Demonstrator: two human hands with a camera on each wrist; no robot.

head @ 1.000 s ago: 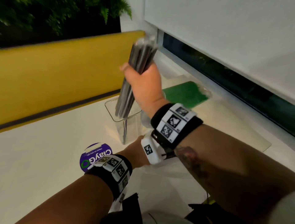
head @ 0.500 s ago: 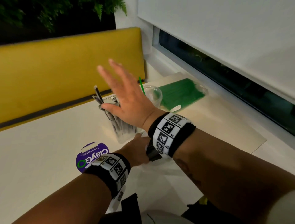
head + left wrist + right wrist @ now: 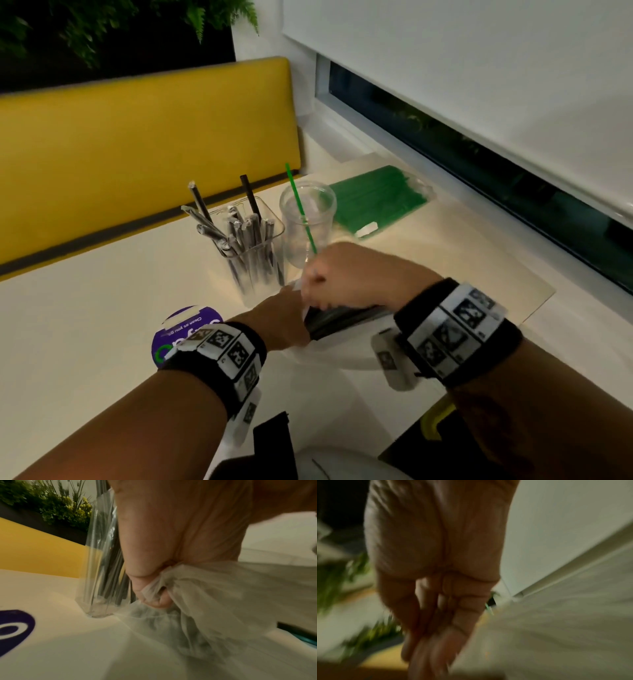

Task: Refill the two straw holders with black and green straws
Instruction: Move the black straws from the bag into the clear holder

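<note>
A square clear holder [image 3: 251, 251] stands full of black straws [image 3: 239, 233]. Right of it, a round clear cup [image 3: 306, 219] has one green straw [image 3: 298, 202] leaning in it. A pack of green straws [image 3: 380, 197] lies behind the cup. My left hand [image 3: 286, 318] pinches the bunched mouth of a clear plastic bag [image 3: 197, 588] on the table in front of the holder [image 3: 99, 561]. More black straws [image 3: 342, 320] lie inside that bag. My right hand [image 3: 310, 291] is at the bag's mouth, over those straws. In the blurred right wrist view its fingers [image 3: 462, 608] look straight and together.
A purple round sticker [image 3: 186, 325] is on the white table [image 3: 85, 325] left of my left wrist. A yellow bench back [image 3: 137, 147] runs behind the table. A beige mat [image 3: 479, 274] lies to the right, under a window sill.
My right hand let a bundle of black straws go into the square holder, lifted open above it, then came down to the bag. My left hand stayed on the bag.
</note>
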